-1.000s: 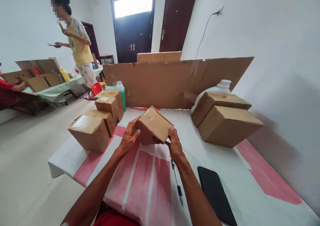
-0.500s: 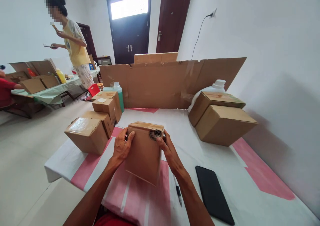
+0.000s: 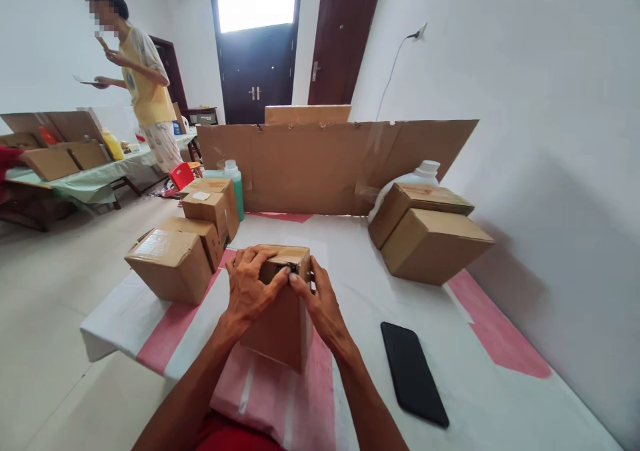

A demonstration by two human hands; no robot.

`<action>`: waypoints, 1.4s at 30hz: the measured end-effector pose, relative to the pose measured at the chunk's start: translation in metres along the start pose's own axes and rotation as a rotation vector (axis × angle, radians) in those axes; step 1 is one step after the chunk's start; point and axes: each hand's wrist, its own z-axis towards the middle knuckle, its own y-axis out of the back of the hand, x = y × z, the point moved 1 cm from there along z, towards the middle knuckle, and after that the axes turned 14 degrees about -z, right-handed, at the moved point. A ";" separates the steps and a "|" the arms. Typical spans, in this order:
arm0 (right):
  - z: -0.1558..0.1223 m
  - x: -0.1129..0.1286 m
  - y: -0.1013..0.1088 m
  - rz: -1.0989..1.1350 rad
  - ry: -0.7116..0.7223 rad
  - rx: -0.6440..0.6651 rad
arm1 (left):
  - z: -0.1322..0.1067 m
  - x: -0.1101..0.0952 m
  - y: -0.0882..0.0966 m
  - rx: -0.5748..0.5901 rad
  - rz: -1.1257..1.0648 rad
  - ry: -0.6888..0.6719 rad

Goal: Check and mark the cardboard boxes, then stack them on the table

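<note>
A brown cardboard box (image 3: 274, 324) stands in front of me at the near side of the table. My left hand (image 3: 250, 284) lies over its upper left, fingers across the top and thumb reaching along the near face. My right hand (image 3: 320, 298) grips the right side, its thumb on the near face. Both thumb tips meet at a dark patch (image 3: 291, 266) by the top right corner, which they partly cover. Whether that patch is a mark or a hole, I cannot tell.
More cardboard boxes stand left (image 3: 173, 264) and right (image 3: 435, 244). Behind them are a green-liquid bottle (image 3: 239, 194), a white jug (image 3: 425, 171) and an upright cardboard panel (image 3: 310, 168). A black phone-like slab (image 3: 414, 374) lies at right. A person (image 3: 145, 84) stands beyond.
My left hand has slid from the box's left side over its top, its thumb moving right to the dark patch. The box has turned slightly. The pen has gone out of sight near my right forearm.
</note>
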 end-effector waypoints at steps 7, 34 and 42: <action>0.001 0.029 -0.023 -0.080 -0.048 -0.067 | -0.006 0.009 0.001 -0.122 0.102 -0.039; -0.031 -0.020 0.055 0.342 -0.033 -0.300 | -0.004 -0.003 -0.032 0.160 0.212 -0.156; -0.011 0.010 0.025 0.173 0.133 -0.314 | -0.007 -0.008 -0.034 0.150 0.176 -0.164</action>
